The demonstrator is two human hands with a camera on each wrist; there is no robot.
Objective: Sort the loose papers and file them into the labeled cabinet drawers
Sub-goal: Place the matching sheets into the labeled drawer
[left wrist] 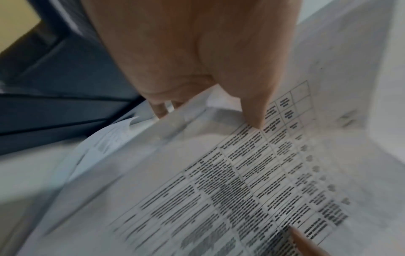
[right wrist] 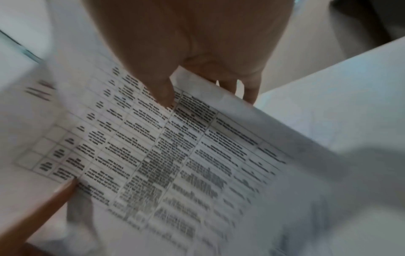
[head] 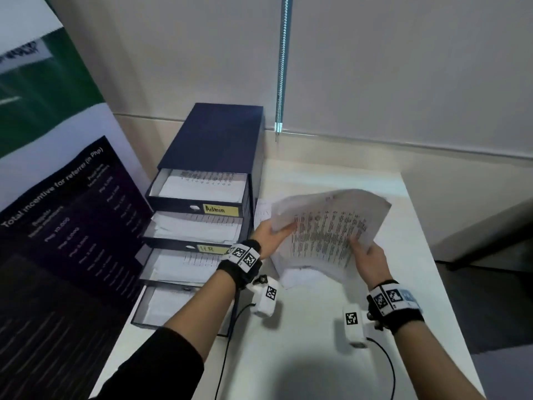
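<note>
A stack of printed papers [head: 326, 226] with a table of text is held up over the white table [head: 302, 356]. My left hand [head: 269, 236] pinches its left edge, thumb on top [left wrist: 252, 110], fingers underneath. My right hand [head: 367, 255] grips the near right edge, thumb on the print [right wrist: 162, 93]. More loose sheets [head: 291, 275] lie beneath on the table. To the left stands the dark blue cabinet [head: 219, 134] with several drawers pulled out, each holding papers; the top label reads "Admin" [head: 220, 209], the second label [head: 210, 249] is partly hidden by my wrist.
A dark poster [head: 66, 226] leans at the left of the cabinet. A blind chain [head: 282, 67] hangs at the wall behind. Cables [head: 386, 362] run from the wrist cameras across the near table. The table's right edge [head: 432, 255] drops to a dark floor.
</note>
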